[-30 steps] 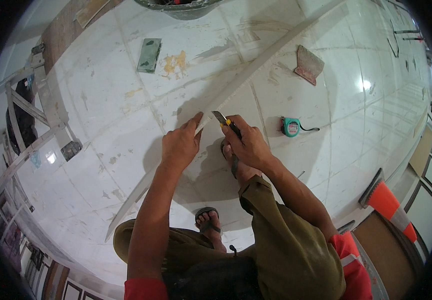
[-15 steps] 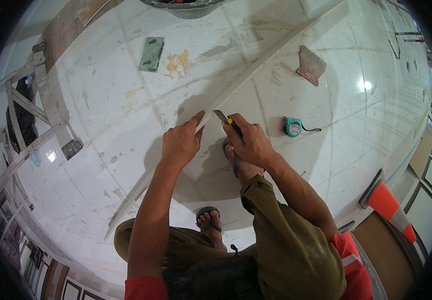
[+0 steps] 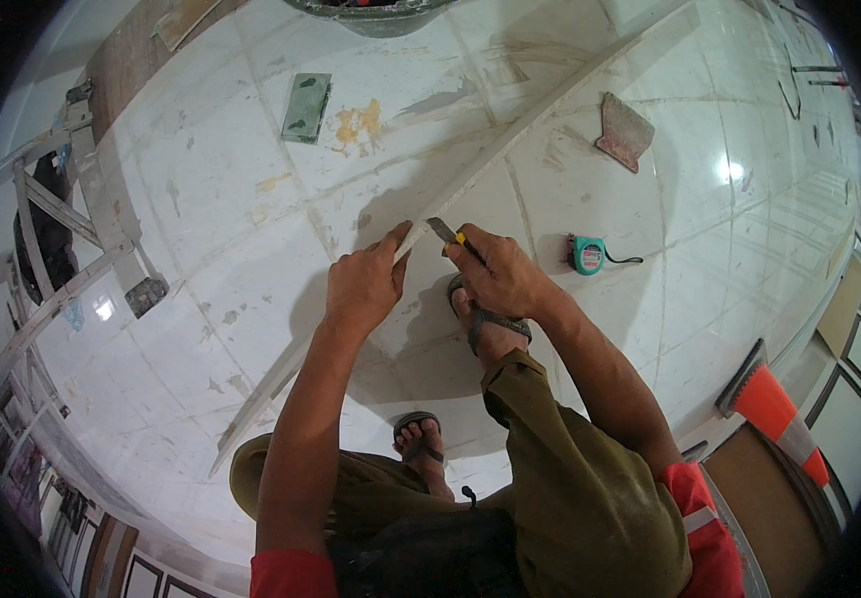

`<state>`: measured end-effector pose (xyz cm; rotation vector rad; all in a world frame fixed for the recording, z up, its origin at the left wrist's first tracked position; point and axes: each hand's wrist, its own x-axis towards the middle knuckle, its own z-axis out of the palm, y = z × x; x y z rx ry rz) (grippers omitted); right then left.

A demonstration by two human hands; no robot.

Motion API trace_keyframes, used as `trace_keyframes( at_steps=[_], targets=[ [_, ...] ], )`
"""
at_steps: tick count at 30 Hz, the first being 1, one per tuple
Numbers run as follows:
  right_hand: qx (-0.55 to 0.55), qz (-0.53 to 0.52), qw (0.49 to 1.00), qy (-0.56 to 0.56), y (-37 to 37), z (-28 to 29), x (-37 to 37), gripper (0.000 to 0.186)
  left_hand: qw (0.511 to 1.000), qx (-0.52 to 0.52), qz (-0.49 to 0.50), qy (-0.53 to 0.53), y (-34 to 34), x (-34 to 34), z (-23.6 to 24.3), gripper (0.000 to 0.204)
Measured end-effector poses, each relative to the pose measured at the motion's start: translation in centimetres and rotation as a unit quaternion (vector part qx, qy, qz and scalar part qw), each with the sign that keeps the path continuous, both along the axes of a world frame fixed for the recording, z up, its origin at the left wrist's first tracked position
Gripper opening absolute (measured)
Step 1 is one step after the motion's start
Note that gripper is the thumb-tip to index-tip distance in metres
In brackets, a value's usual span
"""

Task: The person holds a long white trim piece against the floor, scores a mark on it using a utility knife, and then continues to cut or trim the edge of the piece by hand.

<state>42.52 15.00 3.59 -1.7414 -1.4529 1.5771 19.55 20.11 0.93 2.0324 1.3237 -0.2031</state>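
Note:
A long, narrow off-white strip (image 3: 506, 140) runs diagonally across the tiled floor (image 3: 201, 189). My left hand (image 3: 362, 279) grips it near the middle, fingers wrapped over it. My right hand (image 3: 500, 274) is closed around a black and yellow utility knife (image 3: 457, 236), its blade at the strip just right of my left fingertips. A teal tape measure (image 3: 587, 254) with a black strap lies right of my right hand. Beneath my hands are my sandaled feet (image 3: 420, 439), one under the right hand.
Beyond lie a green rectangular plate (image 3: 306, 108), a reddish-grey flat piece (image 3: 624, 131) and a dark basin (image 3: 370, 16). A metal ladder-like frame (image 3: 56, 219) stands at the left. An orange traffic cone (image 3: 770, 407) lies at the right; thin dark tools (image 3: 817, 70) are at the far right.
Both hands shift slightly to the right in the picture, along with the floor items. The right hand tilts a little with the knife, whose blade stays at the strip.

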Motion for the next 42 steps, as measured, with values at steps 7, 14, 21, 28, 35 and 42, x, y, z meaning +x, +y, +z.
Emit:
trace_keyframes(
  at_steps=[7, 14, 21, 28, 35, 42],
  targets=[
    [-0.026, 0.036, 0.999, 0.029, 0.8, -0.5, 0.5, 0.031, 1.0, 0.01, -0.001, -0.008, 0.1, 0.0, 0.1, 0.042],
    [-0.04, 0.011, 0.998, 0.057, 1.3, 0.3, 0.3, 0.029, 1.0, 0.014, -0.006, -0.01, 0.3, -0.1, 0.0, 0.041],
    [0.036, 0.046, 0.998, 0.038, 0.7, -1.5, 0.4, 0.028, 1.0, 0.015, -0.002, -0.019, 0.2, 0.0, -0.1, 0.039],
    [0.037, 0.032, 0.998, 0.026, 0.4, -1.5, 0.0, 0.033, 1.0, 0.017, -0.007, -0.022, 0.3, -0.1, -0.3, 0.04],
    [-0.055, 0.009, 0.998, 0.025, 0.6, 0.4, 0.0, 0.033, 1.0, 0.01, -0.004, -0.03, 0.5, -0.2, 0.1, 0.039],
    [0.024, 0.03, 0.999, 0.023, -0.6, -2.4, -0.2, 0.032, 1.0, -0.003, 0.003, -0.029, 0.4, 0.3, 0.0, 0.039]
  ],
)
